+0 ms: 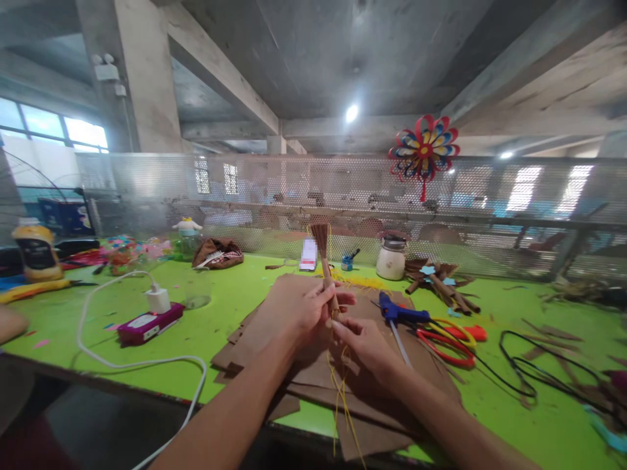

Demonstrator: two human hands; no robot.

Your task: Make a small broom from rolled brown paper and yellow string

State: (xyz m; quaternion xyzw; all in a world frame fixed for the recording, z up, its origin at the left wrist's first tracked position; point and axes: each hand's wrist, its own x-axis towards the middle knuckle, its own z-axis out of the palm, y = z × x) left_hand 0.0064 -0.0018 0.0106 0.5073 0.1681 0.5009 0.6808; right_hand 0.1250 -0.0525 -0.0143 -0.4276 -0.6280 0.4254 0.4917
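Observation:
A small brown paper broom (320, 243) stands nearly upright over the sheets, its fringed end at the top. My left hand (321, 303) is closed around its rolled handle. Lower down, my right hand (353, 331) pinches the handle's bottom end, where yellow string (343, 398) is wound and hangs toward the table edge. Whether the right fingers grip the string or the handle itself is hard to make out. Beneath both hands lie stacked brown paper sheets (274, 313). A blue glue gun (404, 313) rests on the sheets to the right of my hands.
Red and yellow scissors (448, 346) and a black cable (514, 385) lie to the right. Rolled brown paper pieces (450, 297) sit behind them, near a white jar (392, 258). At left are a purple power strip (151, 323), a white cable (142, 365) and a glue bottle (36, 251).

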